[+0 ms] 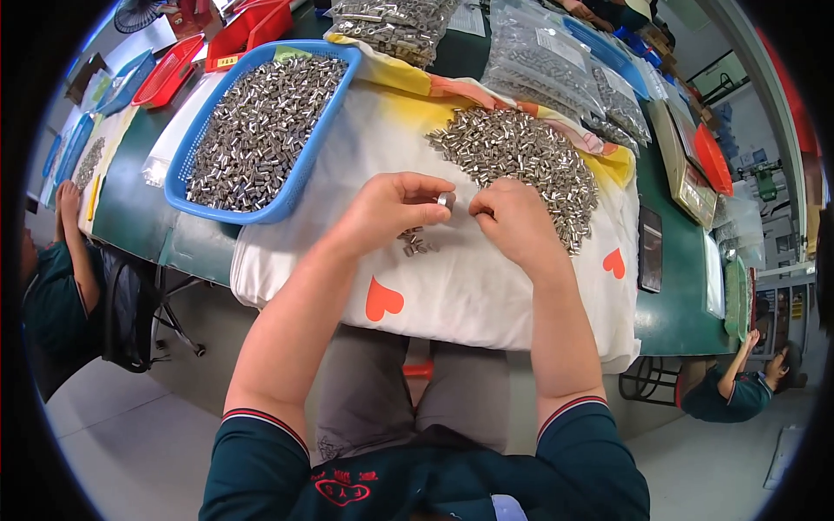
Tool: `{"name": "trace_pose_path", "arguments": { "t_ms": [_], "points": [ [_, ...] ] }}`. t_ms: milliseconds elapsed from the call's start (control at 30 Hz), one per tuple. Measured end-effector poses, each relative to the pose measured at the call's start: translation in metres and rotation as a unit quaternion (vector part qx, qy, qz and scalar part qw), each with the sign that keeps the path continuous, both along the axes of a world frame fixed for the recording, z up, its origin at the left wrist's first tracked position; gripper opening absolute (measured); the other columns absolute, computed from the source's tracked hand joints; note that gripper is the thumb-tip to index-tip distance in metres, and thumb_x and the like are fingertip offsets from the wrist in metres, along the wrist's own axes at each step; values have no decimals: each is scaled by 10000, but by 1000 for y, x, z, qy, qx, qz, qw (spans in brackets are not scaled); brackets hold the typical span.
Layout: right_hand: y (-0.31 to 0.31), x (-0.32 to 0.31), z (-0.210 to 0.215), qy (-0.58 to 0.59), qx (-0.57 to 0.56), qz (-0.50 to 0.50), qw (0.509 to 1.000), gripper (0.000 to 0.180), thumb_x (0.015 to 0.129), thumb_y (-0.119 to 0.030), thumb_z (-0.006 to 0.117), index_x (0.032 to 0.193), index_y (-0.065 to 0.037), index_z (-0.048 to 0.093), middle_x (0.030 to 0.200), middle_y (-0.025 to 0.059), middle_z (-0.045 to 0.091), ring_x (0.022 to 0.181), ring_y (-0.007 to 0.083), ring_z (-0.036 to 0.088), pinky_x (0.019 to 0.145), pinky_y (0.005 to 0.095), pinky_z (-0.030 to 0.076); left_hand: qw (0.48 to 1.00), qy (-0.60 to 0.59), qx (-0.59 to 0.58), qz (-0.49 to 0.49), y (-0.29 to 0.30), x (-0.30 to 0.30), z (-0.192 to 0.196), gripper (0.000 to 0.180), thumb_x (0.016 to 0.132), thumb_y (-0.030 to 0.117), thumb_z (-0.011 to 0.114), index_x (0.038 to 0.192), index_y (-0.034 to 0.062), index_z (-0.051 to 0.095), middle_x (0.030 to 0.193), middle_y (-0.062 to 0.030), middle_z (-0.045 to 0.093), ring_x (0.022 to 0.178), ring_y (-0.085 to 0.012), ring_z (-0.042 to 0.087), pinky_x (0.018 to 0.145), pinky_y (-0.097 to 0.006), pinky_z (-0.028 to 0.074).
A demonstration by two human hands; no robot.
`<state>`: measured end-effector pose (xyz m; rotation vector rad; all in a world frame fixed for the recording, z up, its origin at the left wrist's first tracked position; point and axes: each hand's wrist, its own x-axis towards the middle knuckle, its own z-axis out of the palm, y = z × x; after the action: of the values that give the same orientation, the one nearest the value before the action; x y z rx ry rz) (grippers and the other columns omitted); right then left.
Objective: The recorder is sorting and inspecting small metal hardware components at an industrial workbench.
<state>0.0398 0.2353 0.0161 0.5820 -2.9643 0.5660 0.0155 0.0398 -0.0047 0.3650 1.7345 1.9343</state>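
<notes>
The left hand (pixel 391 208) pinches a small metal sleeve (pixel 446 200) above the white cloth (pixel 486 286) near the surface's front edge; the right hand (pixel 512 217), fingers curled together, meets it, close to the loose pile (pixel 521 156) for easy picking.

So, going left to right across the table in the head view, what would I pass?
Blue basket of small metal sleeves → left hand pinching one metal sleeve → right hand → loose pile of sleeves on the white cloth → dark phone.
</notes>
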Motion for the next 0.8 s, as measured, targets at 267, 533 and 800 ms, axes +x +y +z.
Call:
{"name": "trace_pose_path", "arguments": {
  "t_ms": [267,533,800],
  "points": [
    [-1,-2,-4,31,-26,-6,999,73,681,-60,565,709,-40,630,748,114,571,777,269,539,708,361,427,999,-4,42,2,-2,-4,-6,301,752,35,626,1044,-6,567,922,-28,609,799,-61,559,690,-192,448],
    [-7,-1,4,30,-73,-37,996,78,708,-65,561,752,-26,613,754,106,571,763,265,543,700,351,430,999,-9,36,10,0,-4,-4,309,753,31,621,1053,-4,557,920,-21,608,800,-64,562,683,-197,447],
    [-20,4,4,-45,-342,-10,938,95,727,-40,573,814,-11,598,783,71,599,691,148,573,625,255,450,999,-12,39,17,-1,-4,-4,330,740,23,631,1059,-10,553,914,-40,609,793,-72,564,688,-203,448]
  ]
}}
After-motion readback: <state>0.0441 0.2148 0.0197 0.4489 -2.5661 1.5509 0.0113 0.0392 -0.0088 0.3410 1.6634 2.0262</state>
